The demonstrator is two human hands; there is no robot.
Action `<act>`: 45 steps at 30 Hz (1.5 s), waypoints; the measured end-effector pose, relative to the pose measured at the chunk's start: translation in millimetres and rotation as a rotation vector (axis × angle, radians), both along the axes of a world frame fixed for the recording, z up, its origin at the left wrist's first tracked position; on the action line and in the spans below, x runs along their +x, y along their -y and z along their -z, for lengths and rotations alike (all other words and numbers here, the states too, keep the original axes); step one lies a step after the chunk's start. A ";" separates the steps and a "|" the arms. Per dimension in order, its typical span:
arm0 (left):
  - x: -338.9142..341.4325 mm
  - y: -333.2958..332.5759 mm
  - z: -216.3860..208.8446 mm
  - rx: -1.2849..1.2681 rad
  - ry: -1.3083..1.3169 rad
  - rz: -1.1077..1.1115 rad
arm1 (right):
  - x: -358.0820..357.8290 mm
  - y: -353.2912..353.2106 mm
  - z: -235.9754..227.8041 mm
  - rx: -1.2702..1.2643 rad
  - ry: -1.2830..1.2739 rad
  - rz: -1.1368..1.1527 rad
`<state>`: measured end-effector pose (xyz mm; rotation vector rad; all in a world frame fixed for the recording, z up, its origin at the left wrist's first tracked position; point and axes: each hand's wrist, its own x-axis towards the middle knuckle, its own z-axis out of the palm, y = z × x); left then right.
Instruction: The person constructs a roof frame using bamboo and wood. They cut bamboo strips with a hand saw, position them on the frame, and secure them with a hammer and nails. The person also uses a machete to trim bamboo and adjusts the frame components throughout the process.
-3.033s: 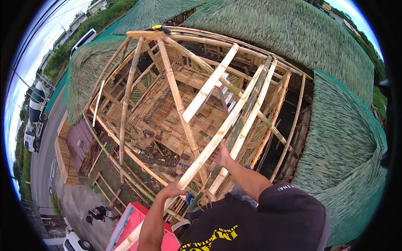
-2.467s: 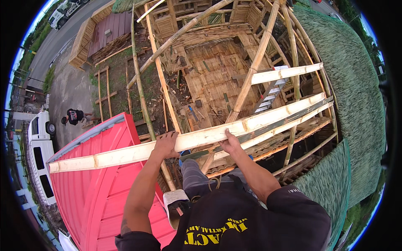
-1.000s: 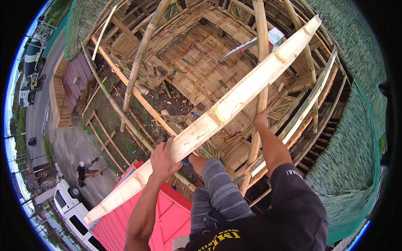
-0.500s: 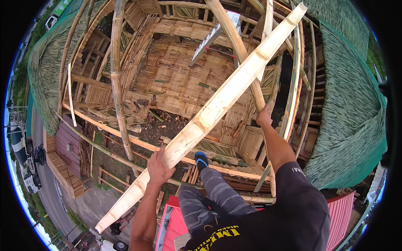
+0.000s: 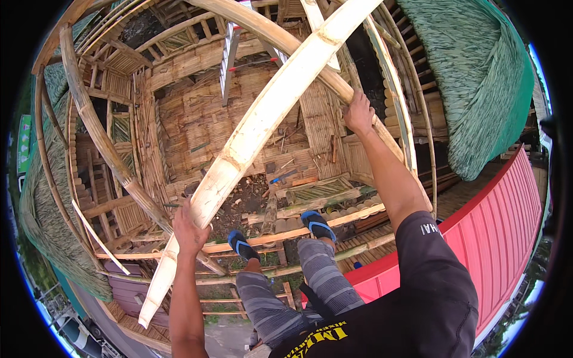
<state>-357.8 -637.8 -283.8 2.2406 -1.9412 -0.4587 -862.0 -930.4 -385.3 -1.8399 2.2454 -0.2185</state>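
Note:
A long pale split bamboo strip slants across the view, from lower left to upper right, its inner face with node rings turned up. Closed round its lower part is my left hand. My right hand is wrapped round a round bamboo pole, which the strip crosses over. Another upright bamboo pole stands on the left, its foot near my left hand. Both my feet, in blue and black flip-flops, rest on a thin horizontal bamboo rail.
Far below lies a slatted bamboo floor with debris and a blue-handled tool. An aluminium stepladder stands on it. Thatched roofing with green netting flanks the right, above a red metal roof. A thin strip leans at left.
My view has swung and shifted right, so both feet and more red roof now show. My left hand still grips the strip and my right hand the pole.

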 end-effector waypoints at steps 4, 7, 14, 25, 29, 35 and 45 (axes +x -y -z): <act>57.4 45.9 39.5 -0.032 0.036 0.110 | 0.3 -2.8 4.4 -0.010 -0.001 0.065; 89.0 66.8 62.2 -0.070 0.032 0.190 | 2.8 -4.7 7.4 -0.041 -0.005 0.081; 100.5 103.4 96.3 -0.141 0.080 0.315 | 19.0 -11.0 22.4 -0.163 -0.074 0.136; 142.7 133.1 112.3 -0.403 0.273 0.415 | 10.7 -19.3 81.4 -0.480 -0.199 0.159; 154.0 129.1 112.2 -0.475 0.254 0.457 | 63.0 -52.8 67.4 -0.805 0.151 0.565; 171.8 123.3 120.7 -0.493 0.251 0.467 | 314.1 -150.4 37.8 -1.004 0.213 -0.503; 251.6 99.3 131.6 -0.676 0.107 0.585 | 535.9 -146.7 10.3 -0.540 -0.039 -0.673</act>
